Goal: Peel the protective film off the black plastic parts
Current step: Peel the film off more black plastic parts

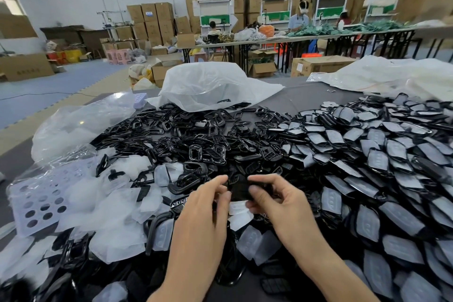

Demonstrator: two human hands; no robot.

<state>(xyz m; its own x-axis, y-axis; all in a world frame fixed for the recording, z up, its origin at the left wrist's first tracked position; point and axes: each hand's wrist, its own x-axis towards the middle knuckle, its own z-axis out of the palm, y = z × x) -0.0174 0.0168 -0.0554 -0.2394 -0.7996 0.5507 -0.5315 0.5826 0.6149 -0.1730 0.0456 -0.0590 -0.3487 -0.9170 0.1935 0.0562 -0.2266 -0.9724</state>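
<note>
Jointly gripping a black part [239, 190] between curled left hand [206, 211] and curled right hand [277, 201], with white film [239, 207] showing just beneath it.

Bare black parts [196, 135] are heaping across the table's middle, film-covered parts [367, 154] are crowding the right, and loose films [110, 203] with a perforated tray [18, 213] are filling the near left. A white bag [208, 83] is blocking far centre; bare grey tabletop [301, 100] is lying open just right of it.

Head-worn wide view, forward-down, close over table [301, 97]
</note>
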